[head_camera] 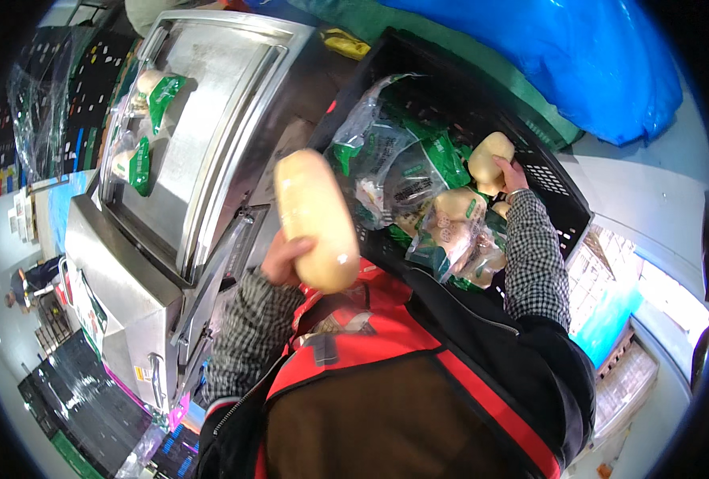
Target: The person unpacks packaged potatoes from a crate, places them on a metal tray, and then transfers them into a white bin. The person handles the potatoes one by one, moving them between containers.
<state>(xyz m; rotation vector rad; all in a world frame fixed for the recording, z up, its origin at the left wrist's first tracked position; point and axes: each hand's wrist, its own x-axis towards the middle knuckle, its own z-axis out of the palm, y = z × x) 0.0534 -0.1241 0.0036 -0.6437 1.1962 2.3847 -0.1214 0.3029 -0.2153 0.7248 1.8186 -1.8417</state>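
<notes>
My left hand [282, 258] grips a long, thick, pale segment [317, 221] that looks like lotus root, raised beside the black plastic crate [444, 66]. Inside the crate my right hand [513, 175] holds a smaller pale piece of lotus root [490, 157] by its side. Next to that hand lies a clear bag with green print [450, 230], with pale pieces inside. Several more clear and green plastic bags [396, 158] lie crumpled in the crate, and what most of them contain is hard to tell.
To the left stands a stainless steel machine [120, 251], probably a vacuum packer. Two filled bags, an upper [162, 99] and a lower one [134, 164], lie on its metal bed. A large blue plastic sack [594, 66] bulges behind the crate. A person [34, 280] is far left.
</notes>
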